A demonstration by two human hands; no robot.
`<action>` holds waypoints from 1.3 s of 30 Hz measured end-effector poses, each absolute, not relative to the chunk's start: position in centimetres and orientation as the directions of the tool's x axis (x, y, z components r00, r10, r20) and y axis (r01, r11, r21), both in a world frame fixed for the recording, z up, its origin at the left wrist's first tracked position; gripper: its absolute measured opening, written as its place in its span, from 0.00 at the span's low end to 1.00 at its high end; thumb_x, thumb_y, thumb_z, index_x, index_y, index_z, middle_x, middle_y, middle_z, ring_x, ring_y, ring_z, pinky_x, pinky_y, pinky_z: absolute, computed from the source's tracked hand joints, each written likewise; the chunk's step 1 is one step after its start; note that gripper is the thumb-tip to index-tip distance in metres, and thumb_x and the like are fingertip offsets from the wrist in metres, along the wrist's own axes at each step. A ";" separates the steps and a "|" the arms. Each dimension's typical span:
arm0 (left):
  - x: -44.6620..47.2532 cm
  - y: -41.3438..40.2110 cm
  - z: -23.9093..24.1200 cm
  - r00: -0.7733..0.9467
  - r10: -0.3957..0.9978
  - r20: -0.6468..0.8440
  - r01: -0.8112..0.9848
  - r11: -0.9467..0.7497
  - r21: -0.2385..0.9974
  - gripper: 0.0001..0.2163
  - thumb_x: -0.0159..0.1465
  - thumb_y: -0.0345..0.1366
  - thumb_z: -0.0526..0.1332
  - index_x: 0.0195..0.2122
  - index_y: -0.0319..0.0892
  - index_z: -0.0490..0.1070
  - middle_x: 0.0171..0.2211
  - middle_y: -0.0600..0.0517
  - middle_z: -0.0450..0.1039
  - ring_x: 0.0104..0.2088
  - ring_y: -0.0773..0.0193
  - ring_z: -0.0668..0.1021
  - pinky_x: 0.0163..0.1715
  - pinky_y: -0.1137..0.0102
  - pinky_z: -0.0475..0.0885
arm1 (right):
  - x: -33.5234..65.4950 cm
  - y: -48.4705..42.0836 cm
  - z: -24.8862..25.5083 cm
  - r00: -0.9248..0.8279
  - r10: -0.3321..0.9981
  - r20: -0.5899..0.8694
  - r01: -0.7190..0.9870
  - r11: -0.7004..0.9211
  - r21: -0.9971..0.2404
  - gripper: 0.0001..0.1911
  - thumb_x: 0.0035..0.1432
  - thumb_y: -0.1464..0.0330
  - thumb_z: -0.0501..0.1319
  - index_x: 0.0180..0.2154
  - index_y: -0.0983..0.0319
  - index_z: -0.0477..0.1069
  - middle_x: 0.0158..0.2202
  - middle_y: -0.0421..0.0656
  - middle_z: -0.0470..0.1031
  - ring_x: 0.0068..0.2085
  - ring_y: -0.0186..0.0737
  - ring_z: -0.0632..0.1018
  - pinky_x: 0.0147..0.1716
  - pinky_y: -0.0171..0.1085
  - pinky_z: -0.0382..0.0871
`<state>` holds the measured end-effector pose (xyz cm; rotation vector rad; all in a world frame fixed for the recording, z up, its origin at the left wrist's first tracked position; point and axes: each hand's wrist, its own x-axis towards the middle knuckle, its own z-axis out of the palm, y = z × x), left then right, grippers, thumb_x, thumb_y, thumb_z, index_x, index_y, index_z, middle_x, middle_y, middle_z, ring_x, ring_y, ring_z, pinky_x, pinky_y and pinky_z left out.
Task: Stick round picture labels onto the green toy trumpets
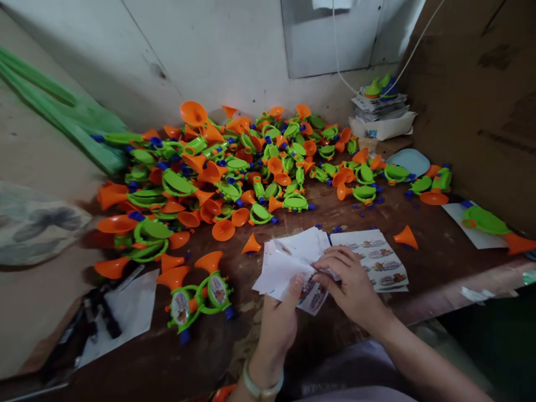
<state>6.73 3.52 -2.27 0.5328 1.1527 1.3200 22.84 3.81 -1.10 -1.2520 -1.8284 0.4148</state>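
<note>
white sheets are clamped in the left hand, thumb pressed on top, with printed stickers showing at their near right corner. the right hand has its thumb and forefinger pinched together on the sheets' right side. a bangle circles the left wrist. just right of the sheets, more stickers lie flat on the brown surface. one loose orange cone sits just beyond the sheets, another farther to their right. left of the sheets, two green toys bear oval labels; farther left, pens lie on paper. beyond the sheets spreads a heap of green, orange and blue toys. far right beyond the sheets are a pale blue dish and a paper stack.
</note>
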 end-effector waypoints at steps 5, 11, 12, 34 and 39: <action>6.7 3.2 -2.7 -0.162 0.907 -0.388 -0.456 0.280 0.845 0.27 0.46 0.56 0.81 0.40 0.41 0.84 0.39 0.46 0.87 0.43 0.50 0.85 0.48 0.58 0.80 | 22.1 4.3 -2.1 -0.047 0.807 0.589 0.564 0.508 -0.651 0.04 0.67 0.69 0.68 0.38 0.54 0.77 0.34 0.41 0.82 0.40 0.46 0.81 0.42 0.46 0.76; 6.3 4.5 -0.9 -0.171 0.826 -0.537 -0.619 0.334 0.711 0.23 0.51 0.47 0.81 0.44 0.39 0.83 0.42 0.43 0.87 0.49 0.44 0.86 0.52 0.55 0.82 | 21.8 3.2 -0.8 -0.154 0.665 0.730 0.516 0.684 -0.515 0.08 0.65 0.72 0.66 0.37 0.51 0.79 0.33 0.39 0.83 0.41 0.46 0.79 0.44 0.46 0.75; 6.1 4.8 -0.3 -0.172 0.801 -0.573 -0.648 0.346 0.678 0.20 0.55 0.44 0.79 0.44 0.39 0.82 0.42 0.42 0.87 0.49 0.44 0.87 0.53 0.55 0.82 | 21.8 2.9 -0.5 -0.214 0.640 0.738 0.450 0.735 -0.507 0.06 0.66 0.69 0.66 0.37 0.50 0.79 0.32 0.38 0.83 0.42 0.46 0.79 0.45 0.47 0.75; 7.2 5.3 1.1 -0.298 0.745 -0.597 -0.682 0.271 0.679 0.20 0.69 0.30 0.65 0.63 0.42 0.74 0.43 0.45 0.88 0.39 0.54 0.89 0.57 0.57 0.81 | 20.8 3.6 -2.0 0.001 0.615 0.789 0.691 0.570 -0.445 0.16 0.73 0.73 0.60 0.58 0.54 0.67 0.35 0.39 0.85 0.35 0.43 0.85 0.36 0.41 0.83; 7.3 4.9 -0.1 -0.290 0.866 -0.407 -0.654 0.131 0.745 0.34 0.54 0.48 0.80 0.60 0.44 0.77 0.51 0.42 0.85 0.52 0.44 0.86 0.52 0.59 0.83 | 21.0 3.5 -1.8 0.113 0.736 0.667 0.614 0.476 -0.629 0.23 0.74 0.60 0.62 0.64 0.57 0.61 0.38 0.42 0.85 0.39 0.45 0.87 0.43 0.45 0.84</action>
